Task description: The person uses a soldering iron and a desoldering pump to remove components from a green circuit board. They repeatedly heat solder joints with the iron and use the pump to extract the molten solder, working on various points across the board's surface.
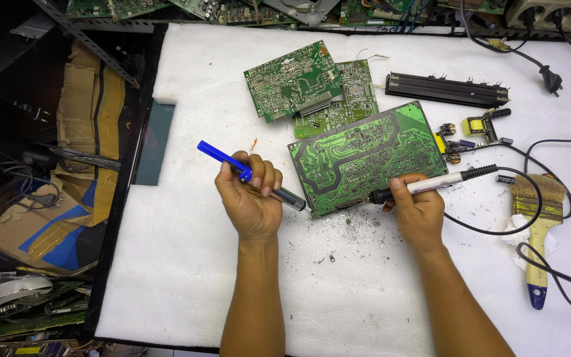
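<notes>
The tips of both tools are hard to make out: the nozzle of the blue desoldering pump meets the lower left edge of the large green circuit board, and the dark end of the soldering iron sits at the board's lower edge, too small to show whether either tip touches metal. The left hand is closed around the pump, fingers wrapped over its barrel, the blue plunger sticking out up and to the left. The right hand is clenched on the iron's white grip, and its black cable loops away to the right. The large board lies solder side up, tilted, in the middle of the white foam mat. Three boards show fully on the mat: this one and two smaller green boards overlapping behind it; more boards at the top edge are cut off by the frame. One black finned heat sink lies beyond them, and a few small loose components, among them a yellow transformer, lie just right of the large board. One paintbrush with a pale handle and blue tip rests at the right. Grey solder crumbs scatter between the hands. Crumpled brown cardboard with blue tape fills the dark space to the left, its contents unclear.
</notes>
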